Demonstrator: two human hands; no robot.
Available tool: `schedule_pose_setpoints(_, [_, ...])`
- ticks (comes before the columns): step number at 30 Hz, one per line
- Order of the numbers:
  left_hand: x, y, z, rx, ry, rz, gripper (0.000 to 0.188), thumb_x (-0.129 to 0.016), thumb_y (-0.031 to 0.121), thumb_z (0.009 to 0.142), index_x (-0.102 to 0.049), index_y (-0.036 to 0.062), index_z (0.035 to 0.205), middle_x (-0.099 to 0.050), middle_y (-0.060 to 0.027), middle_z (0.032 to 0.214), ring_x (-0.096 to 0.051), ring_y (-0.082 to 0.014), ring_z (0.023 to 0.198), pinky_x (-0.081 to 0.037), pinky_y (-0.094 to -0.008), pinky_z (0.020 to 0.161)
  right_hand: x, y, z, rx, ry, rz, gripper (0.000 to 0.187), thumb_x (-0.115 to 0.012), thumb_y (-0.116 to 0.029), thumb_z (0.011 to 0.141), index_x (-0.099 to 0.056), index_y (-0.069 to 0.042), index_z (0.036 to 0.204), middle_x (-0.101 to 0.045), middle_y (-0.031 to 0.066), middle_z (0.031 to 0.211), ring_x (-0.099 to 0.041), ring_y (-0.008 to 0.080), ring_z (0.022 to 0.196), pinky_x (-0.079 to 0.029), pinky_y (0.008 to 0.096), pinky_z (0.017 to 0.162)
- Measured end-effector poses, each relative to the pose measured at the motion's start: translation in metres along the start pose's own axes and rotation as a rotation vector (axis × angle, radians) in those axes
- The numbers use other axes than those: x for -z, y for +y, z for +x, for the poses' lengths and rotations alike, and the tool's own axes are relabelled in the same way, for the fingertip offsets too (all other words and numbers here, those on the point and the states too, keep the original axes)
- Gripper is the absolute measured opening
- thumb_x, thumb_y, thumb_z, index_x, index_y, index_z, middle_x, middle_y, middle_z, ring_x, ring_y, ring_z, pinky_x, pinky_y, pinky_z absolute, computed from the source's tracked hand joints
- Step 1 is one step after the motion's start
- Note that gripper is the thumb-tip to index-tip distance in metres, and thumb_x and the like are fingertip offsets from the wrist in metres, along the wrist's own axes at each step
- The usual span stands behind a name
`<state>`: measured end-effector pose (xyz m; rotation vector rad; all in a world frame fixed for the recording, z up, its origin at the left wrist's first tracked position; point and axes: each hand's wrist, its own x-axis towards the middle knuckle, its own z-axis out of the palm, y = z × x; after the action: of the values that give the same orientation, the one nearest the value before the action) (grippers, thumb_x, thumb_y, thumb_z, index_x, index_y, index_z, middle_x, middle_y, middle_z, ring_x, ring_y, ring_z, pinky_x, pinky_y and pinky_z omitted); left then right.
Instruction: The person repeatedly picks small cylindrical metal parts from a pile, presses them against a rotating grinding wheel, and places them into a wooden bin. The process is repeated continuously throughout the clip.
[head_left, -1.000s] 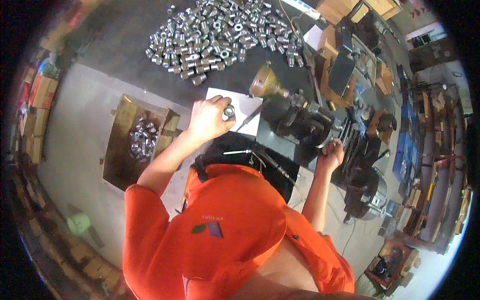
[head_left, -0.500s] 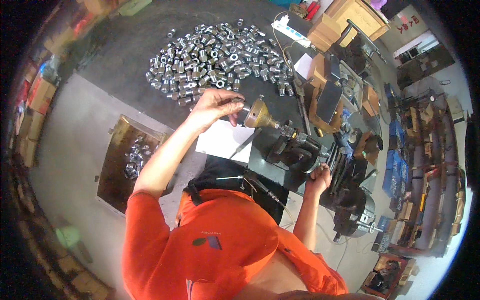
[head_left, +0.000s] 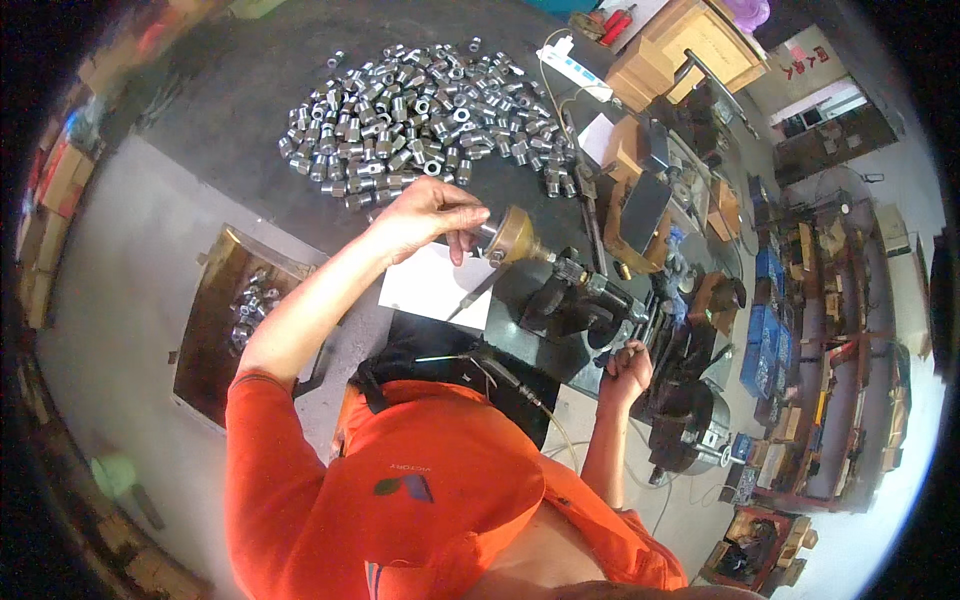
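Observation:
My left hand (head_left: pixel 432 216) is closed, thumb and fingers pinching a metal fitting (head_left: pixel 486 232) at the mouth of a brass-coloured chuck (head_left: pixel 513 238). Its fingers hide most of the fitting. The chuck sits at the left end of a dark bench machine (head_left: pixel 572 300). At the machine's right end my right hand (head_left: pixel 627 372) is curled shut around what looks like a handle, mostly hidden by the fingers. Beyond my left hand lies a big heap of loose metal fittings (head_left: pixel 420 120) on the dark tabletop (head_left: pixel 240 130).
A white sheet (head_left: pixel 432 285) lies under my left wrist. A box (head_left: pixel 200 350) with several fittings stands lower left. An air gun (head_left: pixel 510 380) rests near my lap. Rightward are a second machine (head_left: pixel 690 430), cartons (head_left: pixel 640 75), a power strip (head_left: pixel 574 70) and shelves with blue bins (head_left: pixel 765 345).
The whole view has shifted slightly. My right hand has come a little nearer to my body at the machine's handle. My left hand stays at the chuck.

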<state>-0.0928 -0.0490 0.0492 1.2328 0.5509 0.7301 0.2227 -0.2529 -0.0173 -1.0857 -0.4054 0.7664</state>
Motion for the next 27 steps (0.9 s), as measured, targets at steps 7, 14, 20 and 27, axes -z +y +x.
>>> schedule_pose_setpoints(7, [-0.008,0.000,0.000,0.040,0.153,-0.076,0.031,-0.058,0.022,0.080,-0.059,-0.0088,0.079,-0.058,-0.0118,0.060,-0.053,-0.0120,0.041,-0.039,-0.0201,0.031,-0.005,0.015,0.020,-0.021,0.175,0.008,0.014,-0.044,-0.014,0.079,-0.052,-0.005,0.072,-0.033,-0.0026,0.051,-0.025,0.0065,0.040,-0.019,0.0204,0.036])
schedule_pose_setpoints(14, [-0.007,0.006,0.001,-0.103,-0.006,0.010,0.022,-0.057,0.011,0.080,-0.057,-0.0074,0.093,-0.058,-0.0099,0.072,-0.056,-0.0121,0.057,-0.048,-0.0227,0.047,-0.004,0.003,0.004,0.015,0.123,0.036,0.016,-0.043,-0.015,0.081,-0.051,-0.003,0.073,-0.030,-0.0026,0.049,-0.022,0.0060,0.040,-0.018,0.0210,0.036])
schedule_pose_setpoints(20, [-0.007,0.007,-0.004,-0.079,-0.028,0.019,0.023,-0.057,-0.002,0.076,-0.055,-0.0057,0.099,-0.059,-0.0096,0.080,-0.058,-0.0137,0.063,-0.050,-0.0249,0.059,-0.013,-0.038,-0.009,0.083,-0.061,0.037,0.020,-0.047,-0.021,0.082,-0.049,-0.004,0.073,-0.029,-0.0038,0.052,-0.023,0.0050,0.039,-0.018,0.0196,0.034])
schedule_pose_setpoints(27, [-0.006,-0.004,-0.004,-0.186,-0.022,0.098,0.023,-0.056,-0.002,0.077,-0.055,-0.0056,0.100,-0.060,-0.0096,0.078,-0.058,-0.0129,0.063,-0.049,-0.0245,0.059,-0.058,-0.068,0.064,0.013,-0.054,0.164,0.017,-0.040,-0.015,0.082,-0.046,-0.008,0.068,-0.026,-0.0051,0.048,-0.021,0.0048,0.039,-0.014,0.0200,0.033])
